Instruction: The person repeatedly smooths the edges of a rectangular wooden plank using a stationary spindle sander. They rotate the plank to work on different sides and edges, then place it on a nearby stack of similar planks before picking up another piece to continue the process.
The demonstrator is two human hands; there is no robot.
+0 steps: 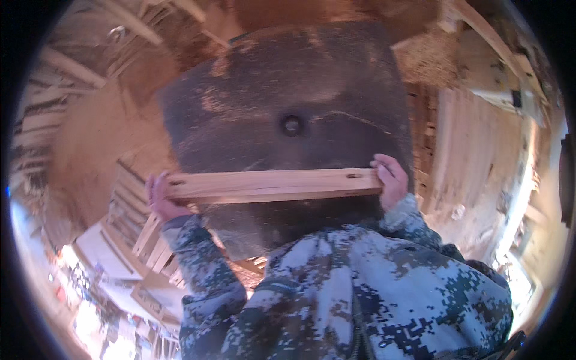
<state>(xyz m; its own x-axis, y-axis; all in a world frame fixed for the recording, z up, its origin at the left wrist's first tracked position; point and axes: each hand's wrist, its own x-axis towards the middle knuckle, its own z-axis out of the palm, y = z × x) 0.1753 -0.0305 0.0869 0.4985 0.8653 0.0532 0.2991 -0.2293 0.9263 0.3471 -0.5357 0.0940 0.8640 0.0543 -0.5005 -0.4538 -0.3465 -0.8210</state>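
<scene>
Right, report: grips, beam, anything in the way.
Left grip and right grip at opposite ends of wooden beam. Dark slab beneath. Round fitting beyond, not touching beam.

The long-sleeved jacket (324,288) bears a pixelated camouflage pattern: small square blocks in pale grey, dark green, near-black and brown. The left sleeve (207,264) and right sleeve (413,225) carry the same pattern and extend to the wrists. The left hand (162,199) and right hand (392,182) are bare.
</scene>
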